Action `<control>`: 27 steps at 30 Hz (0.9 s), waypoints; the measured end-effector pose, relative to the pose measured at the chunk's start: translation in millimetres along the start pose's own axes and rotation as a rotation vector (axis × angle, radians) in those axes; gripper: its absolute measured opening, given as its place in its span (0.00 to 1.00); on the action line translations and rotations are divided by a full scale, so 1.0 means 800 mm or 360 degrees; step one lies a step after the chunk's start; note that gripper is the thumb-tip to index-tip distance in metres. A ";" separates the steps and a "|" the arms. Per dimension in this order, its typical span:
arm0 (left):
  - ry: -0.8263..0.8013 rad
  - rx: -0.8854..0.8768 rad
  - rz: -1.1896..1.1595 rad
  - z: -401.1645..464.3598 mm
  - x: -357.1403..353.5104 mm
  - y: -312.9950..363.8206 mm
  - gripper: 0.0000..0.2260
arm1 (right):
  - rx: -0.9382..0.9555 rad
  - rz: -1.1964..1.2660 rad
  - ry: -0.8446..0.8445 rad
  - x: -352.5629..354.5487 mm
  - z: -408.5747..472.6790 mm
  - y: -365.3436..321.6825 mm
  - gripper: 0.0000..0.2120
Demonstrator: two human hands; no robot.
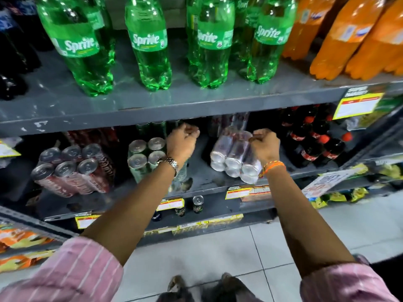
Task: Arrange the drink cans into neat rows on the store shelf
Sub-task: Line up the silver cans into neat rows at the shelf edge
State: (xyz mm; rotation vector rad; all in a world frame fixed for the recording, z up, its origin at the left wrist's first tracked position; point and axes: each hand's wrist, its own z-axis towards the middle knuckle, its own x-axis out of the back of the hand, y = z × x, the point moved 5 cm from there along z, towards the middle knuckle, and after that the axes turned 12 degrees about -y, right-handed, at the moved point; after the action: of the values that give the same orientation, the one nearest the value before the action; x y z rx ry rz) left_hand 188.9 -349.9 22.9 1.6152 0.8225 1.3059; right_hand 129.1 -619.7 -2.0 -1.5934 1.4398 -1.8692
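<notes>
A shrink-wrapped pack of cans (234,153) lies tipped toward me on the grey middle shelf (200,177). My right hand (265,146) grips the plastic wrap on its right side. My left hand (182,140), fingers curled shut, hovers over the right edge of a group of green cans (145,156), and I cannot tell whether it holds anything. Further left on the same shelf lies a pack of dark red cans (72,168), also tilted forward.
Green Sprite bottles (150,44) and orange soda bottles (349,38) stand on the shelf above. Cola bottles (314,140) crowd the right end of the middle shelf. Single small cans (198,203) stand on the lower shelf. Price tags line the shelf edges.
</notes>
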 end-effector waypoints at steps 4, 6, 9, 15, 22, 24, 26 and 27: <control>-0.0483 0.0198 0.0171 0.026 -0.076 0.001 0.17 | -0.0304 -0.0259 0.0019 0.011 0.015 0.034 0.29; -0.0591 0.0291 0.0267 0.035 -0.106 -0.001 0.17 | -0.0494 -0.0209 -0.0066 0.015 0.023 0.054 0.34; -0.0638 0.0377 0.0374 0.044 -0.139 0.001 0.15 | -0.0571 -0.0013 -0.0283 0.009 0.026 0.070 0.33; -0.0533 0.0505 0.0340 0.051 -0.158 -0.006 0.14 | -0.0652 0.0443 -0.0364 0.000 0.035 0.089 0.38; -0.0433 0.0729 0.0058 0.050 -0.154 -0.015 0.20 | -0.0549 0.0424 -0.0600 0.016 0.059 0.079 0.29; -0.0396 0.0719 -0.0034 0.047 -0.153 -0.014 0.19 | -0.0473 0.0378 -0.0632 0.019 0.068 0.074 0.26; -0.0356 0.0679 -0.0101 0.044 -0.151 -0.012 0.13 | -0.0373 0.0319 -0.0658 0.021 0.078 0.067 0.22; -0.0330 0.0651 -0.0122 0.043 -0.150 -0.011 0.10 | -0.0305 0.0258 -0.0665 0.022 0.084 0.063 0.20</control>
State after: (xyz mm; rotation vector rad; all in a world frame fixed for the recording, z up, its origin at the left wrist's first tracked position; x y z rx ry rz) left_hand 195.3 -460.5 -34.7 1.9764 1.0577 0.9354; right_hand 162.4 -688.6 -40.4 -1.7610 1.5313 -1.2459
